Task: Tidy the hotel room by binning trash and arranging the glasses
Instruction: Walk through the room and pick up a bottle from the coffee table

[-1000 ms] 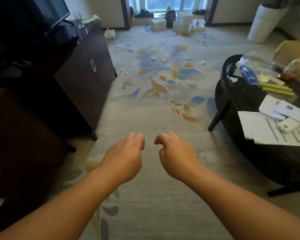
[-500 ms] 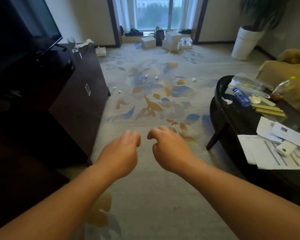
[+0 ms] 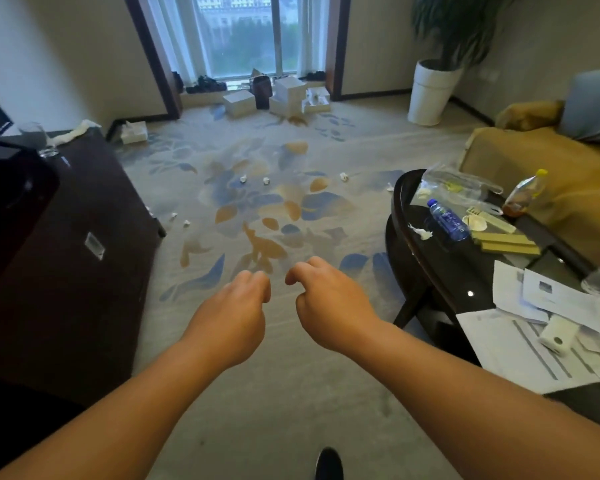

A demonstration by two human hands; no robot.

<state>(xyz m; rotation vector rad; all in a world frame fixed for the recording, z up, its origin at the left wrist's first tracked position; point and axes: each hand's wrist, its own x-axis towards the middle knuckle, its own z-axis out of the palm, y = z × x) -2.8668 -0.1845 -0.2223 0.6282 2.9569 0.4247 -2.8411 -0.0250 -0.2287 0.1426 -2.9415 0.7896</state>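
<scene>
Patterned carpet (image 3: 291, 393), paper scraps (image 3: 266, 180) scattered beyond the fingertips (image 3: 257, 279). Left hand (image 3: 232, 313) and right hand (image 3: 329, 306) hover, fingers loosely curled, gripping nothing.

We have one view: a wide-angle head cam at standing height, pitched forward and down over the carpet (image 3: 274, 393). Left hand (image 3: 229, 317) and right hand (image 3: 329, 306) sit close, just below centre, forearms entering from 6 o'clock. Window (image 3: 243, 32) far at 12, dark cabinet (image 3: 66, 271) at 9, round table (image 3: 413, 237) near at 3.

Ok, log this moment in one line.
left hand empty | right hand empty | paper scraps on carpet | glass on cabinet
</scene>
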